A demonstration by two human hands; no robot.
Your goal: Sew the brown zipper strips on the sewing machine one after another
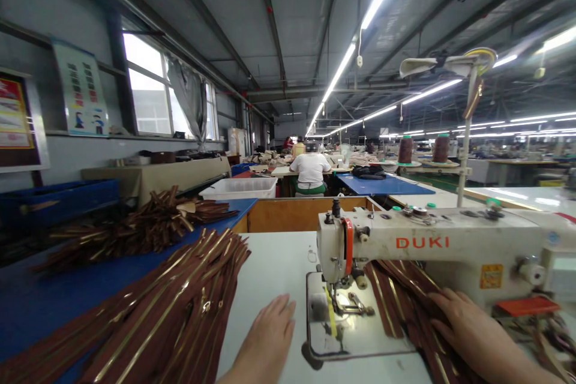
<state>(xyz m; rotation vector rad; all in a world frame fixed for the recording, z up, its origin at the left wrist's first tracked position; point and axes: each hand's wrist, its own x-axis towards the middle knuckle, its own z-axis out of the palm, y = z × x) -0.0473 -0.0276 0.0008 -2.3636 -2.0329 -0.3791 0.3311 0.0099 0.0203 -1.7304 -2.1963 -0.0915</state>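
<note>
While the right hand [468,324] touches zippers [418,315], the left hand [267,336] is palm-down.

On your left you see a framed board [18,120], a poster [81,87] and a window [148,87] with a grey curtain [189,96]; a blue crate [58,201] stands below the poster. Far ahead of you, a person [310,169] in a white top sits between a white bin [240,190] and a blue tabletop [387,186] bearing a black bundle [368,172].
</note>
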